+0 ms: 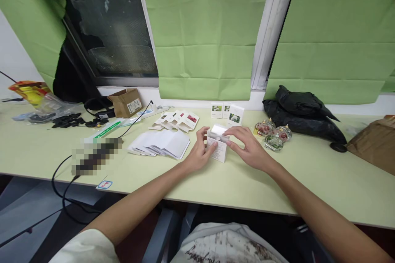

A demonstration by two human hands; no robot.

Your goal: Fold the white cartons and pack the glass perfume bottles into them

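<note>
In the head view, held the white box [220, 154] roughly upright at the middle of the bench [216, 189], gripping its left side with the left hand [199, 154], with the thumb on the printed near face. Had the right hand [249, 148] at the top right edge, with fingers bent and spread; could not tell a firm grip there from a light touch. Seemed partway through with this box, judging by the white flap [218, 128] raised at its top. Had three flower-printed boxes [235, 116] standing together on the far side, by their look already shaped and closed. Judged as not yet done the red-pictured cartons [188, 122], lying overlapped at the far left, and the folded white pieces [165, 141] spread nearer. Had glass ornaments [273, 143] grouped at the right, unboxed, near the black bags [304, 119]. Could not make out the inside of the white box, largely hidden by fingers and flap, nor read its small print. Could not count the overlapping white pieces, nor identify the dark thing [97, 156] pixelated at the left. Saw the brown package [375, 144] cut off at the right.
</note>
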